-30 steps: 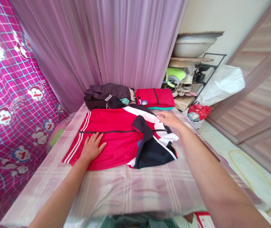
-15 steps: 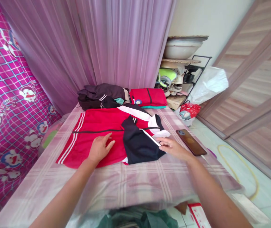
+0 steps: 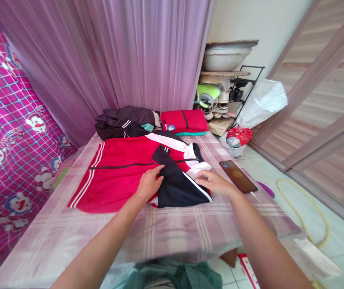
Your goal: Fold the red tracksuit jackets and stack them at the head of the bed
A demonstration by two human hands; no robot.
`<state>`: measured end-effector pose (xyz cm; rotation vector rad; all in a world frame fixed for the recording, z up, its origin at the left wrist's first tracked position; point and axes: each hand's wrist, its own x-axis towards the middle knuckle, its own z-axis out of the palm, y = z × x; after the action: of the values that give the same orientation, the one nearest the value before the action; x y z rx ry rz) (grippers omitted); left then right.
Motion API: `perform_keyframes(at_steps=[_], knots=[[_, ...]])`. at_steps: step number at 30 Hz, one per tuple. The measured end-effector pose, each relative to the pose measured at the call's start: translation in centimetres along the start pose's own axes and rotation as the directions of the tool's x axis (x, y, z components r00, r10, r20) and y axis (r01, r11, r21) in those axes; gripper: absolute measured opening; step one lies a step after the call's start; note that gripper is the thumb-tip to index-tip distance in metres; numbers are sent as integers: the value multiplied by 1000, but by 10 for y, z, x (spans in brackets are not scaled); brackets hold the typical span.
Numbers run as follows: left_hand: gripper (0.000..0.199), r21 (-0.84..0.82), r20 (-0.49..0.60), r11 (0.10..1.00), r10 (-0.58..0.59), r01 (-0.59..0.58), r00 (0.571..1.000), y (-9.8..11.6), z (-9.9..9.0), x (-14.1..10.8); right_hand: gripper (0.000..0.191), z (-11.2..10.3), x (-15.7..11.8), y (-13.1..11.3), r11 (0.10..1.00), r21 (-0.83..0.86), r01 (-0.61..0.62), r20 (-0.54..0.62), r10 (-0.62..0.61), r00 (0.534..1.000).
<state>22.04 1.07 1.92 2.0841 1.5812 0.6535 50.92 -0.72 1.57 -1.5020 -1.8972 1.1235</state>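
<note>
Left hand (image 3: pixel 148 185) moved to dark sleeve (image 3: pixel 179 186) (fingers (image 3: pixel 158 169) open); right hand (image 3: pixel 216 183) curled, can't tell if gripping.

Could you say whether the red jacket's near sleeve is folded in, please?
Folded in: the black, white-striped sleeve lies across the red fabric jacket, covering part of its dark zip.

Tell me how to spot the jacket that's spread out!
Find the purple curtain, then the checked cloth in front of it. On the cloth lies the red jacket, one dark sleeve folded across its front. Unlike the folded red bundle behind it, it's spread wide.
</note>
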Motion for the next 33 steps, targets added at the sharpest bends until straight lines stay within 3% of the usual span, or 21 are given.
perform_keyframes(at_steps=[3, 7, 11, 15, 20, 24, 27, 31, 33], knots=[[54, -90, -19, 994, 54, -55, 998, 7, -7, -6, 38, 14, 24, -8, 999, -1, -33, -72, 33, 997], [56, -220, 8, 974, 58, -55, 998, 4, -18, -19, 57, 25, 41, -11, 998, 29, -48, 19, 48, 999], [58, -241, 30, 970, 27, -19, 999, -5, -25, -28, 51, 17, 36, -2, 979, 202, -9, 94, -10, 996], [59, -227, 34, 972, 62, -53, 997, -2, -26, -29, 40, 18, 33, -3, 991, 131, -41, 15, 39, 999], [54, -279, 22, 948, 167, -154, 986, 10, -32, -31, 61, 29, 37, -17, 971, 233, -47, 192, 1, 981], [56, -245, 16, 959, 153, -145, 988, 8, -40, -34, 59, 23, 36, -15, 947, 321, -31, 115, -7, 993], [55, -227, 26, 965, 138, -128, 990, 8, -41, -35, 46, 27, 41, -15, 971, 227, -71, 74, 55, 996], [43, -211, -5, 973, 98, -97, 995, 10, -37, -33, 46, 44, 54, -26, 998, -27, -62, 195, 66, 979], [34, -168, -27, 985, 39, -43, 999, 7, -35, -31, 52, 45, 56, -31, 999, -38, -21, 213, 29, 977]])
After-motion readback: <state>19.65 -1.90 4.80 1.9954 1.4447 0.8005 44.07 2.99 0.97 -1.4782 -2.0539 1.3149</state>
